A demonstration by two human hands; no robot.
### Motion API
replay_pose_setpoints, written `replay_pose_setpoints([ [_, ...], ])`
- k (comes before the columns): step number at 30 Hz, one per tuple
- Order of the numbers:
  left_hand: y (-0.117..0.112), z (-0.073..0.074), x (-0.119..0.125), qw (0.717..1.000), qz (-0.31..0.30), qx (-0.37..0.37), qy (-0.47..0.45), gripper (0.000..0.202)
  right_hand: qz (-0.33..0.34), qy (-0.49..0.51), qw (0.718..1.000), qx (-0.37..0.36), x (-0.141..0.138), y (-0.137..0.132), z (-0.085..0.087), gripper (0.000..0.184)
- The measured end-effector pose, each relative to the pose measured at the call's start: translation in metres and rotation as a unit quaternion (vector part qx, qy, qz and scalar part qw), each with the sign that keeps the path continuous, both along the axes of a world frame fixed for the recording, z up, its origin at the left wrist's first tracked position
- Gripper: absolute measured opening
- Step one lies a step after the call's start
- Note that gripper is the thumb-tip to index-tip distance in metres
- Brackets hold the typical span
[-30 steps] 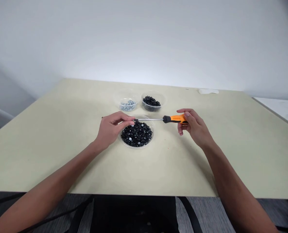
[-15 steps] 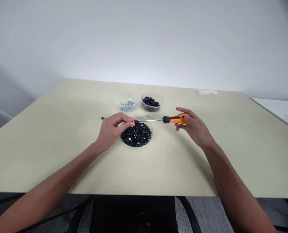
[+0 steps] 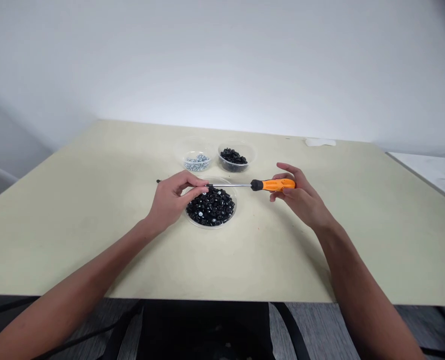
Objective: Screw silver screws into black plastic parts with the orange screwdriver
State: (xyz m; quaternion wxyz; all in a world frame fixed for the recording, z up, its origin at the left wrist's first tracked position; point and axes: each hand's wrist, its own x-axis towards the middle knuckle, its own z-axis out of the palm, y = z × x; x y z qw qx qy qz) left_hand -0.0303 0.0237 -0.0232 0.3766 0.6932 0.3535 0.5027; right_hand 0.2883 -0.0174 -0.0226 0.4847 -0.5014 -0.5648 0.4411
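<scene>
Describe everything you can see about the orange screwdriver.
The screwdriver has an orange handle with a black collar and a thin metal shaft. It is held level, pointing left over the clear dish of small black parts. The right hand holds the handle; the left hand pinches around its hidden tip.

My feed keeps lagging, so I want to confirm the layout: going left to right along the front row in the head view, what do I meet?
Left hand, pinching the screwdriver shaft → dish of black parts → orange screwdriver handle → right hand, holding that handle.
</scene>
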Motion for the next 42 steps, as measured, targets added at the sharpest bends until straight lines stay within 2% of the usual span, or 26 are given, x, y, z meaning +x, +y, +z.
replay_pose_setpoints([
  [4, 0.0008, -0.0034, 0.0001, 1.0, 0.004, -0.004, 0.009, 0.01, -0.018, 0.017, 1.0, 0.008, -0.0007, -0.0002, 0.0023, 0.041],
  [8, -0.0001, -0.0032, 0.0007, 1.0, 0.012, -0.02, 0.009, 0.013, -0.074, -0.052, 0.996, -0.012, -0.0043, -0.0018, 0.0041, 0.04],
  [15, 0.0002, -0.0026, 0.0015, 1.0, 0.011, -0.022, 0.008, 0.013, -0.02, 0.013, 1.0, 0.005, -0.0002, -0.0022, 0.0029, 0.041],
  [19, 0.0004, -0.0033, 0.0023, 0.999, 0.011, -0.033, 0.009, 0.012, -0.081, -0.033, 0.996, -0.014, -0.0059, -0.0024, 0.0047, 0.033],
  [21, 0.0004, -0.0029, 0.0021, 0.999, 0.012, -0.039, 0.004, 0.011, -0.093, -0.067, 0.993, -0.025, -0.0079, -0.0033, 0.0052, 0.037],
  [24, 0.0004, -0.0022, 0.0011, 0.999, 0.018, -0.037, 0.001, 0.009, -0.041, -0.031, 0.999, -0.018, -0.0056, -0.0047, 0.0037, 0.037],
  [27, 0.0001, -0.0024, 0.001, 0.999, 0.025, -0.027, 0.006, 0.009, 0.008, 0.036, 0.999, -0.005, -0.0016, -0.0046, 0.0019, 0.045],
  [30, -0.0004, -0.0033, 0.0022, 0.999, 0.025, -0.025, 0.016, 0.01, -0.018, 0.054, 0.998, 0.001, -0.0026, -0.0033, 0.0024, 0.039],
  [33, -0.001, -0.0036, 0.0031, 0.999, 0.025, -0.032, 0.018, 0.01, -0.085, 0.002, 0.996, -0.012, -0.006, -0.0027, 0.004, 0.032],
  [35, -0.0014, -0.0036, 0.0031, 0.999, 0.026, -0.036, 0.016, 0.011, -0.102, -0.031, 0.994, -0.018, -0.0064, -0.0029, 0.0042, 0.034],
  [40, -0.002, -0.0045, 0.0029, 0.999, 0.025, -0.019, 0.018, 0.01, -0.037, -0.008, 0.999, 0.006, -0.0008, -0.0023, 0.0018, 0.032],
  [42, -0.002, -0.0049, 0.0035, 0.999, 0.028, -0.008, 0.016, 0.009, -0.034, -0.008, 0.999, 0.011, -0.0005, -0.0021, 0.0017, 0.032],
])
